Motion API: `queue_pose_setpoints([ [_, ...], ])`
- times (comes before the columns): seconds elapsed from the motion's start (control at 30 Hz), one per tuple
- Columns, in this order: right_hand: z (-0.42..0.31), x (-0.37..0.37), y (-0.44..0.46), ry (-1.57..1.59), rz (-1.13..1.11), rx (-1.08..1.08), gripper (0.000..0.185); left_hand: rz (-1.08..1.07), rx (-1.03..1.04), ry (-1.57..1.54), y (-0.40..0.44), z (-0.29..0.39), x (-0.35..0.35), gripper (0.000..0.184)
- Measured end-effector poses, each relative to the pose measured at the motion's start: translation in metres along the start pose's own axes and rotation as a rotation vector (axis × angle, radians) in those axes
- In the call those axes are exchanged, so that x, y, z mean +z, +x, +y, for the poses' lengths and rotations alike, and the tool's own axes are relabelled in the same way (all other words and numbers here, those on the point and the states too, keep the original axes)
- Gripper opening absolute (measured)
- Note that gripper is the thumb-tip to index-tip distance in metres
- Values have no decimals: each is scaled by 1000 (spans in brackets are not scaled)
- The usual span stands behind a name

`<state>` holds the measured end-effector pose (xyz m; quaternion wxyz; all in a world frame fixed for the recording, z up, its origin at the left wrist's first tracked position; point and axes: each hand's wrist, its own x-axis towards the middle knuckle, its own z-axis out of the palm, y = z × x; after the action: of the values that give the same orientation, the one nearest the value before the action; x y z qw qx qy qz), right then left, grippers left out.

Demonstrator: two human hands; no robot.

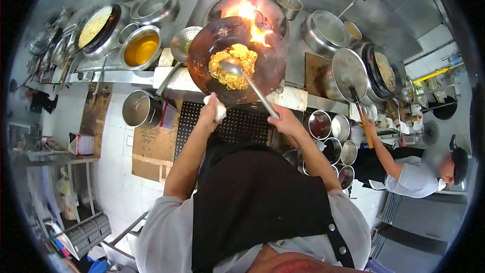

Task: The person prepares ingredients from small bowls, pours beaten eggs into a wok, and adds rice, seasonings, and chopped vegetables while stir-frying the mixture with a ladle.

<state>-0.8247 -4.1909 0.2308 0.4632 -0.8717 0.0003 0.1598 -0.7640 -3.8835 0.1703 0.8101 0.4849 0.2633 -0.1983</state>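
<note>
My left hand (207, 115) is closed at the near edge of a dark wok (201, 65), with a folded white cloth (220, 109) in its grip. The wok is tilted toward me over the burner, and flames (247, 12) rise at its far side. Yellow-brown food, which looks like egg (242, 55), lies in the wok. My right hand (284, 120) is wrapped round the handle of a metal ladle (258, 91). The ladle's bowl rests on the food.
Left of the wok are a strainer (183, 40) and a pot of orange-yellow liquid (141, 50). Several metal containers (331, 134) stand below the counter on the right. A co-worker (414, 172) at the right has a hand near a long-handled strainer (349, 71).
</note>
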Motion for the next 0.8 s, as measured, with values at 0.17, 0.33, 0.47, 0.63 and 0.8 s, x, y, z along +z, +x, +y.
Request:
queue_pose_setpoints([
  [0.17, -7, -4, 31, -12, 268, -90, 68, 263, 194, 126, -62, -50, -86, 34],
  [0.33, -31, 9, 12, -258, 248, -60, 67, 502, 213, -87, -193, -131, -185, 36],
  [0.47, -16, 33, 11, -341, 142, -115, 63, 848, 101, -64, -281, -219, -262, 35],
  [0.63, -14, 38, 28, -370, 15, -263, 69, 1309, 262, -122, -361, -300, -312, 37],
  [0.8, -13, 59, 48, -890, 60, -353, 63, 1416, 388, -742, -494, -343, -318, 24],
])
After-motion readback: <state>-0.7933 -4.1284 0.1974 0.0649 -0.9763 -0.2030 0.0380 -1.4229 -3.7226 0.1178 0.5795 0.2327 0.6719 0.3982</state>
